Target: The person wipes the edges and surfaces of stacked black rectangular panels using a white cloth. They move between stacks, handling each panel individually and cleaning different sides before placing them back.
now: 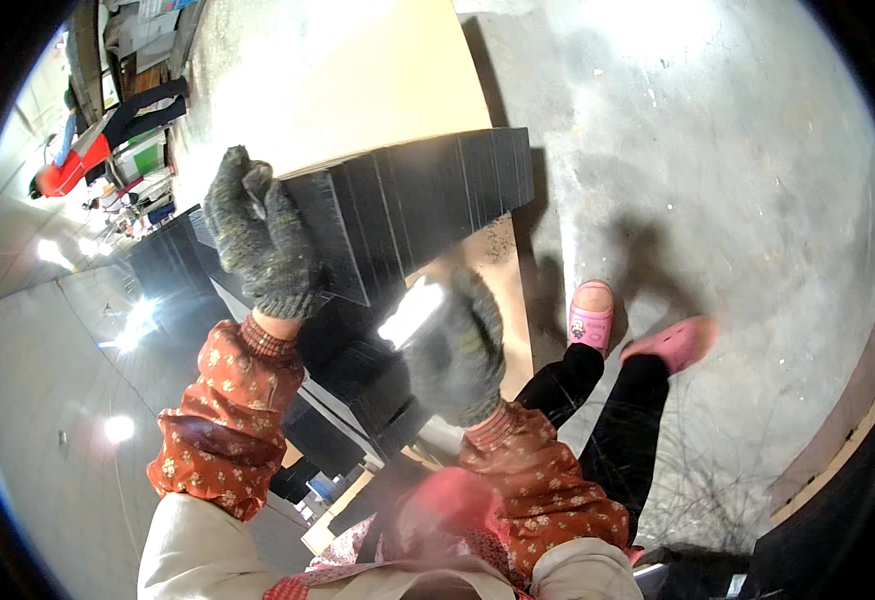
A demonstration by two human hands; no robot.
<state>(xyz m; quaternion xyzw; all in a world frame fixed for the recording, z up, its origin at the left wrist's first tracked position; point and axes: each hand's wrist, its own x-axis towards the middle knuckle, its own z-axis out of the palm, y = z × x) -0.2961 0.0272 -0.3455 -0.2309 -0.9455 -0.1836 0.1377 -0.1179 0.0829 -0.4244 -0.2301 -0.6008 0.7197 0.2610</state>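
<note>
My left hand [257, 235], in a dark grey-green knitted glove, is at the left end of a stack of black panels [417, 200]. Its fingers are pressed together and curled; a small greyish patch shows between them, too unclear to name. Lower and to the right, my right hand [457, 350] wears a similar glove and is smeared by motion. It closes round a bright white rectangular piece [414, 312], whose kind the glare hides. Pale, scraped lines run across the panel edges. A large yellowish board [387, 80] lies just beyond the stack.
More black panels [357, 370] stand below the stack, near my body. A tan board [497, 290] with dark crumbs lies under the stack's right part. My pink clogs [590, 318] stand on the grey concrete floor [717, 200]. A person in red [87, 160] is far left.
</note>
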